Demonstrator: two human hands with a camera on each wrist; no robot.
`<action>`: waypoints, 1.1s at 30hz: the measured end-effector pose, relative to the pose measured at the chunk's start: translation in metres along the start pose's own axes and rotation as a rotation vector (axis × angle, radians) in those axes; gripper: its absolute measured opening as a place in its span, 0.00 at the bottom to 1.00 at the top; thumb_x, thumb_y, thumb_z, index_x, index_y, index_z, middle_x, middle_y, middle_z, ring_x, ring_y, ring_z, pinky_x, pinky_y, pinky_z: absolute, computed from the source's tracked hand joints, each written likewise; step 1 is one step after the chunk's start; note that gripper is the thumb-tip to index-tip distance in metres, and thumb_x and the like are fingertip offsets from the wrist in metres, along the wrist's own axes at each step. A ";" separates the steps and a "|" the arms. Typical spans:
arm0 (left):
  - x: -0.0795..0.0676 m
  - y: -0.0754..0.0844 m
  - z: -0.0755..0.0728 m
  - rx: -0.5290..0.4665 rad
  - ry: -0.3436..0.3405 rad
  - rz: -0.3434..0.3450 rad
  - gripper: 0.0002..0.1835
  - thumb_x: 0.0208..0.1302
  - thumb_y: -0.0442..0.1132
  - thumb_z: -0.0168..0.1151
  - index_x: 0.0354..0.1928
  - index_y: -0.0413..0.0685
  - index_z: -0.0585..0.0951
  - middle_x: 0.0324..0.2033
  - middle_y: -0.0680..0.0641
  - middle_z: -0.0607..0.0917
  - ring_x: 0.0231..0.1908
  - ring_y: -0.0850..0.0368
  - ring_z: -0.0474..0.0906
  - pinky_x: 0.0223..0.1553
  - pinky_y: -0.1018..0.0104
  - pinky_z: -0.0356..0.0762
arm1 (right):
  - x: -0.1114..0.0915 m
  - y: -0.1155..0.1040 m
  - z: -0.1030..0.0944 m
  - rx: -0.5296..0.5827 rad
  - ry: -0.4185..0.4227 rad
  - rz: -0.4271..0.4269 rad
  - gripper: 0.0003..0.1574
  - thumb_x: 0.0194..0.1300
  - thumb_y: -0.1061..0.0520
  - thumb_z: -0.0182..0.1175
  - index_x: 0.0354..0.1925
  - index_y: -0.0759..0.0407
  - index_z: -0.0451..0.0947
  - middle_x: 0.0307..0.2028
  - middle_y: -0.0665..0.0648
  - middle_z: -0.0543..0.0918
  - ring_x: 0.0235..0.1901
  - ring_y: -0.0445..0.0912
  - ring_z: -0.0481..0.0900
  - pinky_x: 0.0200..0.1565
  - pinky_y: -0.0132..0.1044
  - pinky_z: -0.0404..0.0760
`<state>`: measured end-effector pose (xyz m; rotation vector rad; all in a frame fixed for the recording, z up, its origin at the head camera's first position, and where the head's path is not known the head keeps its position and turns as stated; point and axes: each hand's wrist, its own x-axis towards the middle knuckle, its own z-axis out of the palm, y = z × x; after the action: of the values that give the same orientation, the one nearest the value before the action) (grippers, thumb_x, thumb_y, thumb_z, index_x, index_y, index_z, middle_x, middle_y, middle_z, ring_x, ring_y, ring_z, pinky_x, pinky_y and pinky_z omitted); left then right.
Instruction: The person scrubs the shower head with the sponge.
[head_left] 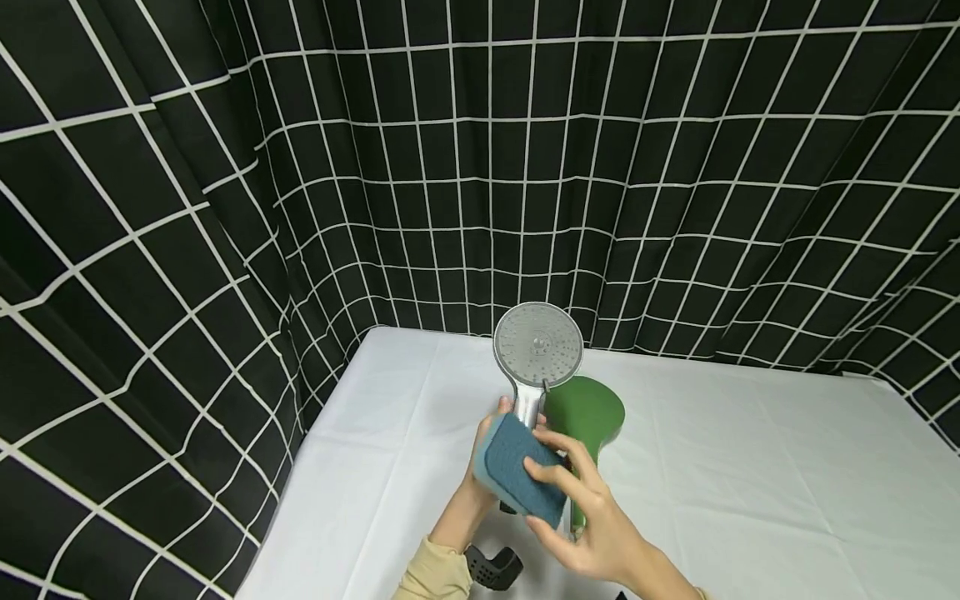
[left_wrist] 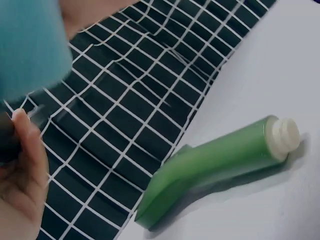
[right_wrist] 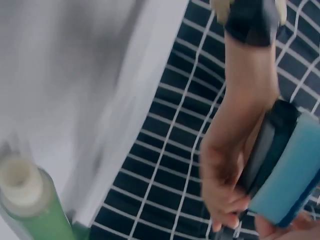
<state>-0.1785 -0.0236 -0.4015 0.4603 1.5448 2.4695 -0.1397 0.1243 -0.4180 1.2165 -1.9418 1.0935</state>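
A silver shower head (head_left: 538,343) with a round grey nozzle face stands upright, its handle in my left hand (head_left: 480,435). My right hand (head_left: 592,508) pinches a blue sponge (head_left: 521,467) with a darker scouring pad on one side. In the head view the sponge covers most of the handle and part of the left hand. The right wrist view puts the light blue side of the sponge (right_wrist: 287,170) right beside the dark handle (right_wrist: 262,150); whether they touch, I cannot tell.
Behind the hands, a green bottle (head_left: 592,408) with a white neck (left_wrist: 285,135) lies on the white-covered table (head_left: 750,467). Black curtains with a white grid (head_left: 540,167) hang along the table's back and left. A black band (head_left: 495,568) circles the left wrist.
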 end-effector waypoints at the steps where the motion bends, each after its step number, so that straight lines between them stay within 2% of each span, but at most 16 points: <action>1: 0.000 0.002 0.000 -0.001 -0.020 0.006 0.26 0.75 0.49 0.29 0.40 0.37 0.74 0.29 0.54 0.75 0.29 0.67 0.73 0.33 0.74 0.74 | -0.002 -0.003 0.000 0.009 -0.027 -0.041 0.28 0.57 0.53 0.64 0.52 0.68 0.74 0.56 0.75 0.64 0.58 0.59 0.63 0.59 0.32 0.63; 3: 0.001 0.004 -0.001 0.042 -0.034 0.029 0.28 0.76 0.46 0.27 0.43 0.28 0.73 0.27 0.54 0.75 0.26 0.67 0.71 0.29 0.76 0.71 | -0.004 -0.009 -0.001 0.030 -0.073 -0.107 0.27 0.59 0.52 0.62 0.52 0.68 0.74 0.55 0.75 0.64 0.57 0.58 0.62 0.56 0.31 0.64; 5: 0.002 0.003 -0.002 0.084 -0.056 0.059 0.27 0.76 0.43 0.28 0.49 0.26 0.71 0.28 0.55 0.75 0.26 0.67 0.69 0.29 0.76 0.69 | -0.004 -0.011 -0.003 0.057 -0.084 -0.160 0.27 0.60 0.52 0.62 0.53 0.68 0.74 0.55 0.75 0.64 0.57 0.57 0.62 0.55 0.32 0.65; 6: 0.002 0.001 -0.004 0.079 -0.087 0.084 0.26 0.76 0.43 0.28 0.52 0.27 0.71 0.29 0.56 0.75 0.26 0.67 0.69 0.28 0.77 0.69 | -0.003 -0.012 -0.004 0.070 -0.077 -0.176 0.27 0.60 0.53 0.62 0.53 0.69 0.74 0.55 0.76 0.64 0.58 0.58 0.62 0.55 0.33 0.65; 8: 0.000 0.003 -0.002 0.031 -0.120 0.084 0.25 0.76 0.44 0.30 0.55 0.30 0.70 0.28 0.57 0.75 0.25 0.68 0.70 0.28 0.77 0.70 | 0.001 -0.011 -0.006 0.091 -0.042 -0.199 0.27 0.60 0.54 0.61 0.53 0.70 0.73 0.55 0.77 0.63 0.58 0.59 0.62 0.56 0.34 0.65; 11: -0.001 0.003 0.000 -0.029 -0.149 0.092 0.21 0.74 0.48 0.37 0.46 0.40 0.76 0.25 0.58 0.76 0.23 0.70 0.72 0.26 0.78 0.73 | 0.008 -0.008 -0.008 0.092 0.037 -0.203 0.26 0.60 0.55 0.61 0.52 0.71 0.73 0.54 0.79 0.64 0.58 0.61 0.63 0.59 0.36 0.64; 14: -0.001 -0.001 0.000 -0.007 -0.079 0.062 0.15 0.70 0.52 0.48 0.35 0.52 0.78 0.26 0.59 0.78 0.28 0.69 0.74 0.32 0.76 0.74 | 0.013 -0.004 -0.010 0.044 0.095 -0.154 0.25 0.62 0.54 0.60 0.51 0.72 0.74 0.53 0.80 0.64 0.58 0.61 0.63 0.60 0.35 0.62; 16: 0.002 -0.009 -0.003 0.050 -0.033 0.048 0.14 0.68 0.51 0.50 0.37 0.52 0.80 0.32 0.59 0.79 0.35 0.67 0.74 0.42 0.73 0.72 | 0.012 0.002 -0.011 -0.015 0.134 -0.111 0.25 0.63 0.52 0.59 0.49 0.73 0.75 0.52 0.81 0.64 0.58 0.60 0.63 0.61 0.34 0.61; 18: 0.004 -0.017 -0.007 0.135 0.005 0.040 0.16 0.70 0.48 0.48 0.42 0.46 0.80 0.36 0.57 0.79 0.40 0.65 0.73 0.47 0.70 0.69 | 0.008 0.012 -0.010 -0.091 0.169 -0.080 0.26 0.64 0.50 0.58 0.48 0.73 0.75 0.52 0.81 0.64 0.58 0.60 0.62 0.61 0.33 0.61; 20: 0.007 -0.024 -0.009 0.192 0.004 0.046 0.18 0.72 0.43 0.43 0.47 0.36 0.77 0.35 0.54 0.79 0.37 0.62 0.74 0.43 0.69 0.71 | 0.004 0.024 -0.010 -0.163 0.215 -0.069 0.26 0.64 0.49 0.57 0.47 0.73 0.76 0.52 0.81 0.64 0.58 0.60 0.63 0.61 0.34 0.61; 22: 0.010 -0.029 -0.009 0.219 -0.029 0.056 0.22 0.75 0.43 0.38 0.47 0.28 0.74 0.32 0.52 0.78 0.30 0.63 0.75 0.36 0.71 0.72 | 0.001 0.035 -0.010 -0.224 0.268 -0.061 0.27 0.64 0.48 0.58 0.46 0.72 0.76 0.53 0.81 0.64 0.57 0.62 0.62 0.60 0.34 0.61; 25: 0.012 -0.032 -0.008 0.194 -0.085 0.078 0.24 0.76 0.43 0.35 0.48 0.24 0.71 0.25 0.50 0.76 0.19 0.65 0.73 0.24 0.74 0.71 | 0.000 0.046 -0.012 -0.271 0.340 -0.020 0.28 0.62 0.47 0.60 0.45 0.71 0.77 0.54 0.79 0.64 0.56 0.63 0.62 0.58 0.35 0.62; 26: 0.012 -0.032 -0.007 0.175 -0.098 0.078 0.25 0.76 0.43 0.34 0.49 0.23 0.70 0.25 0.50 0.76 0.19 0.65 0.73 0.24 0.75 0.71 | 0.000 0.048 -0.013 -0.276 0.351 0.001 0.28 0.61 0.46 0.60 0.45 0.71 0.77 0.55 0.79 0.64 0.56 0.63 0.62 0.58 0.35 0.62; 29: 0.012 -0.032 -0.006 0.151 -0.095 0.067 0.26 0.76 0.44 0.34 0.51 0.23 0.70 0.25 0.51 0.76 0.18 0.67 0.73 0.23 0.75 0.71 | 0.001 0.047 -0.014 -0.273 0.342 0.057 0.30 0.61 0.44 0.60 0.46 0.70 0.77 0.56 0.77 0.63 0.55 0.62 0.62 0.55 0.34 0.62; 31: 0.011 -0.031 -0.006 0.151 -0.064 0.051 0.25 0.75 0.43 0.35 0.48 0.23 0.71 0.24 0.51 0.76 0.18 0.66 0.73 0.23 0.75 0.72 | -0.001 0.043 -0.014 -0.253 0.300 0.079 0.31 0.61 0.43 0.59 0.47 0.70 0.77 0.56 0.76 0.64 0.53 0.61 0.64 0.52 0.32 0.63; 33: 0.011 -0.031 -0.007 0.174 -0.021 0.052 0.24 0.75 0.43 0.36 0.45 0.24 0.72 0.26 0.52 0.76 0.22 0.65 0.72 0.27 0.74 0.71 | -0.004 0.037 -0.013 -0.218 0.242 0.099 0.31 0.61 0.43 0.58 0.49 0.69 0.77 0.57 0.75 0.64 0.53 0.60 0.64 0.52 0.30 0.64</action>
<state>-0.1909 -0.0126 -0.4300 0.5588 1.7688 2.3690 -0.1713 0.1461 -0.4274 0.8391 -1.8916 0.9964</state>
